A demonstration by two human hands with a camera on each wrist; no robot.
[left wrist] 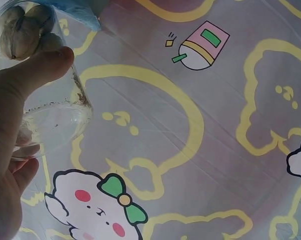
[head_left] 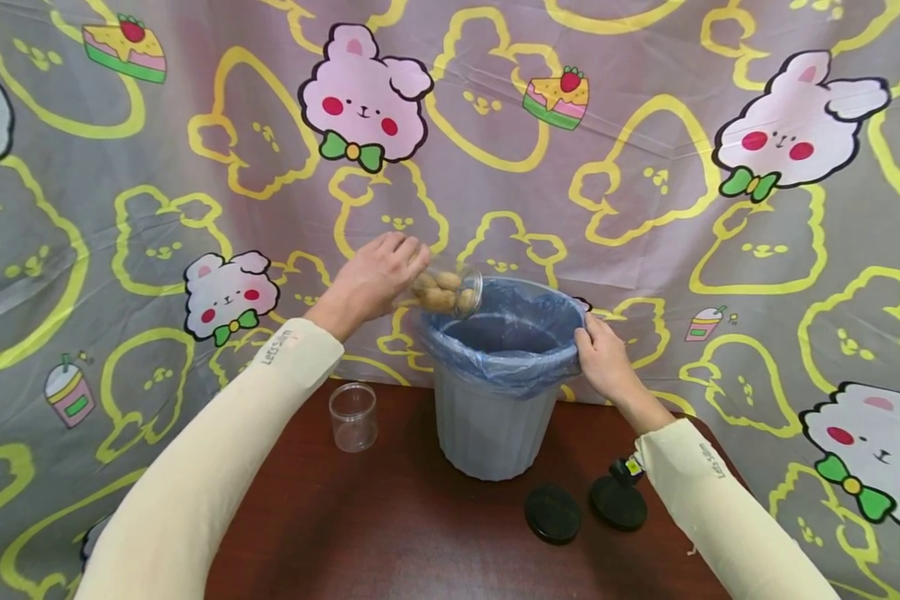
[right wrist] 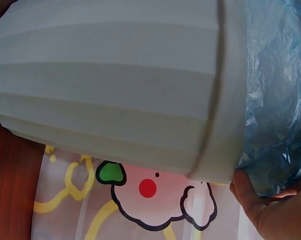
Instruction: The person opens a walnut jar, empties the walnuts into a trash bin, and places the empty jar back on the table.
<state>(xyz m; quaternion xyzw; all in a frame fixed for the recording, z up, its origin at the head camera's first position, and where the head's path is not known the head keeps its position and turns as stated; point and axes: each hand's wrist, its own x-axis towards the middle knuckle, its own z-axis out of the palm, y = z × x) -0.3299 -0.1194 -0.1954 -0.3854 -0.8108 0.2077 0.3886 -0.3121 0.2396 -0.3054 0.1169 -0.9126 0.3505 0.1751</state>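
Observation:
In the head view my left hand (head_left: 382,275) grips a clear jar (head_left: 477,292), tipped on its side with its mouth over the left rim of a grey trash bin (head_left: 491,425). Tan-brown nuts (head_left: 442,296), walnut-like in their shells, lie toward the jar's mouth. The left wrist view shows the thumb across the jar's wall and dark crumbs (left wrist: 80,92) near its base. A blue plastic bag (head_left: 525,367) lines the bin and folds over its rim. My right hand (head_left: 603,354) pinches that rim and the bag on the right side; the thumb shows in the right wrist view.
An uncovered clear jar (head_left: 354,421) stands on the dark red-brown table (head_left: 390,517), left of the bin. In front of the bin lies a black round lid (head_left: 552,514). Beside it, a black disc (head_left: 618,502) has a small upright piece by it. A patterned curtain (head_left: 495,192) hangs close behind.

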